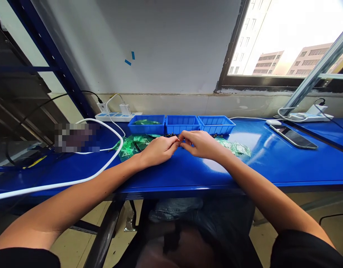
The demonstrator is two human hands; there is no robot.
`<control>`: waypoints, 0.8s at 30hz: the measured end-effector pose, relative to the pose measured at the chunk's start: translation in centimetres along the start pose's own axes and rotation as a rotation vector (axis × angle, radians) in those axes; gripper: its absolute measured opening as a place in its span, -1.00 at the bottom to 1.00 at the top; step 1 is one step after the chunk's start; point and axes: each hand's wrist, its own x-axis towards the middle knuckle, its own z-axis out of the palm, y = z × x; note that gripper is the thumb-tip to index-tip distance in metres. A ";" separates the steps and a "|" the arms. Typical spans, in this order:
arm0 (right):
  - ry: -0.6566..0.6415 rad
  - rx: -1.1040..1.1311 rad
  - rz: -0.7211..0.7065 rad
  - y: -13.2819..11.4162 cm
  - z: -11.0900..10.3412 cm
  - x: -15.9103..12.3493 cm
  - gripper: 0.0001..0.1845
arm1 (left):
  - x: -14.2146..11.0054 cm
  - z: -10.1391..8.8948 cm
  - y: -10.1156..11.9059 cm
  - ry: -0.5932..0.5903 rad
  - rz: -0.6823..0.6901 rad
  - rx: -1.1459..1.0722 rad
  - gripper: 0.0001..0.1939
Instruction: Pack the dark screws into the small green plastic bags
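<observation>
Over the blue table (171, 175), my left hand (159, 150) and my right hand (201, 144) meet at the fingertips. Both are closed in a pinch, around something small and dark that I cannot make out. Just behind the fingers lie small dark parts, partly hidden by my hands. Beside my left hand is a green plastic bag (129, 147); another green-and-clear bag (238, 148) lies to the right of my right hand.
Three blue bins stand in a row behind my hands: the left bin (146, 128) with a green bag inside, the middle bin (182, 121) and the right bin (217, 128). A white cable (112, 160) loops across the left. A phone (295, 137) and power strips lie farther out.
</observation>
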 end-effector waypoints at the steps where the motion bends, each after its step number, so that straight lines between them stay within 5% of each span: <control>1: 0.000 -0.001 0.000 0.0 0.0 0.0 -0.86 | 0.0 0.0 0.0 -0.002 -0.001 0.002 -0.71; 19: -0.050 -0.028 0.048 -0.1 0.1 0.1 -0.84 | 0.1 0.1 0.2 -0.016 -0.059 0.061 -0.68; 24: -0.085 -0.037 0.069 -0.1 0.1 0.1 -0.85 | 0.1 -0.3 0.7 -0.003 -0.165 0.236 -0.66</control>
